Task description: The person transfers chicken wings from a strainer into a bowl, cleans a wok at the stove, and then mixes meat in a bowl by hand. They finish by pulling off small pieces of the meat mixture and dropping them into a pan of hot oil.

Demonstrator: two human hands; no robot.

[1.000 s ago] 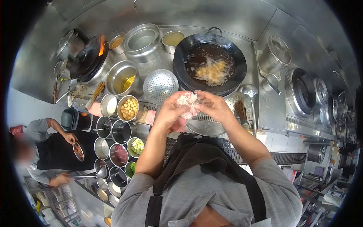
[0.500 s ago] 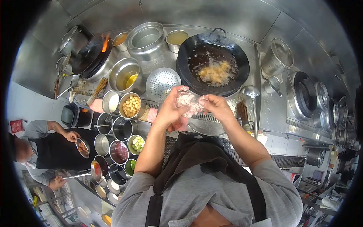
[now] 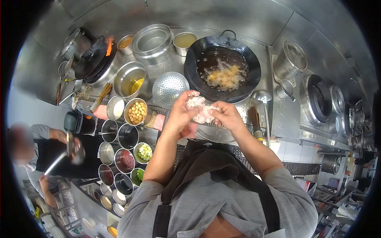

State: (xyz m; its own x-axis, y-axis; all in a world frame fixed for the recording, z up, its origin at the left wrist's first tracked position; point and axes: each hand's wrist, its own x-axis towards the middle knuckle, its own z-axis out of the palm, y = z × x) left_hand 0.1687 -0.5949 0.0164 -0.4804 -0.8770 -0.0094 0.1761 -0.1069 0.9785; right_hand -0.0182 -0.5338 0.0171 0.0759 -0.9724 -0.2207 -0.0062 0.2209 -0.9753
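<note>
My left hand (image 3: 181, 114) cups a clump of pale pink, white-coated raw meat (image 3: 202, 112). On the other side, the fingers of my right hand (image 3: 229, 116) are closed on the clump's edge. Both hands are just in front of a big black wok (image 3: 254, 75), where golden pieces (image 3: 227, 76) bubble in dark oil. A perforated metal strainer (image 3: 170, 88) lies left of the wok, behind my left hand. Right of my right hand rests a steel ladle (image 3: 262, 96), beside a bamboo brush (image 3: 254, 119).
Metal pots with diced food (image 3: 137, 112), chopped greens (image 3: 144, 152) and dark red contents (image 3: 125, 160) crowd the left. Flame (image 3: 110, 46) rises by another wok (image 3: 89, 63) at back left. A co-worker (image 3: 59, 152) stands at left, holding a long-handled ladle (image 3: 56, 162).
The meat stays in both my hands, and my right fingers have shifted slightly inward over it. At left, the co-worker has moved the ladle away from the pots; the bowl has moved too, blurred.
</note>
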